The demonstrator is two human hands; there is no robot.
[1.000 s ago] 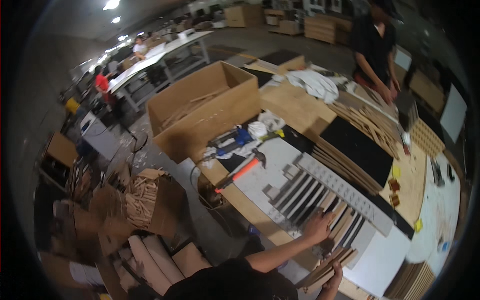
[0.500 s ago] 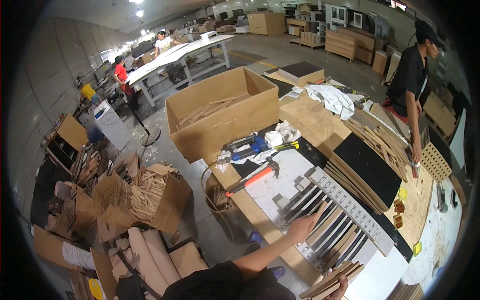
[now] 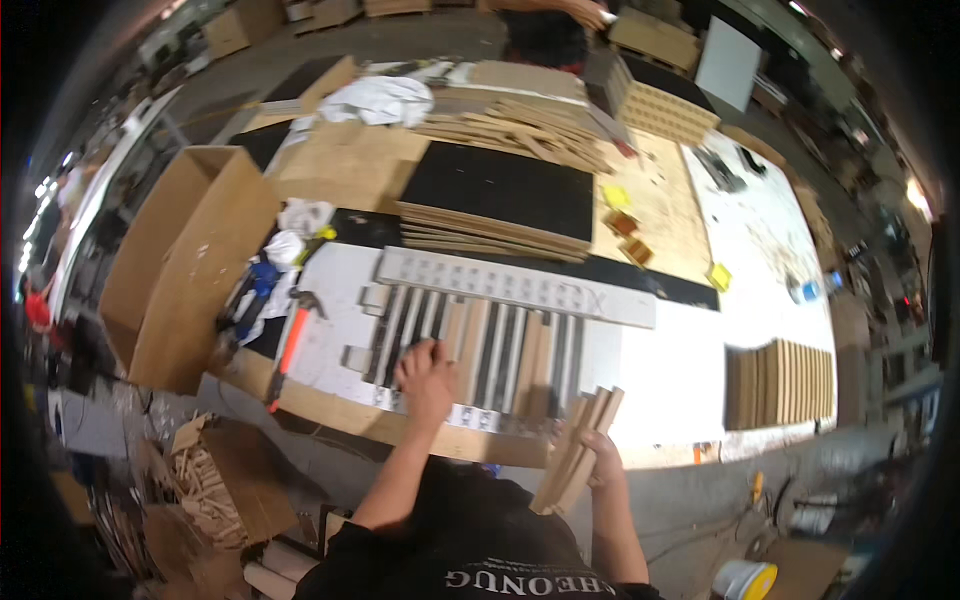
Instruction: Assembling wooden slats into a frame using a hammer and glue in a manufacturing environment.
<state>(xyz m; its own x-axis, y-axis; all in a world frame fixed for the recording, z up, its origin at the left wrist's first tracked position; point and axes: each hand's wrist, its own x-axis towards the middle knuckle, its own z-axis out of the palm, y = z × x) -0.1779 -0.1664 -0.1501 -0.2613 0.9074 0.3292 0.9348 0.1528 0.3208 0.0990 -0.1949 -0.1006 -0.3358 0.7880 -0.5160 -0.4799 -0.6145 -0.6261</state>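
My left hand rests fingers-down on a row of wooden slats laid side by side in a white frame on the workbench. A long pale perforated rail lies across the slats' far ends. Near the bench's front edge my right hand grips a bundle of loose wooden slats, held tilted upright.
An orange-handled hammer and blue tools lie left of the frame. A large open cardboard box stands at the left. Stacked slats under a black panel lie behind; another slat stack is right. Another person stands beyond the bench.
The view has swung right and down over the bench. My left hand stays on the slats in the frame; my right hand has lifted the slat bundle into fuller view.
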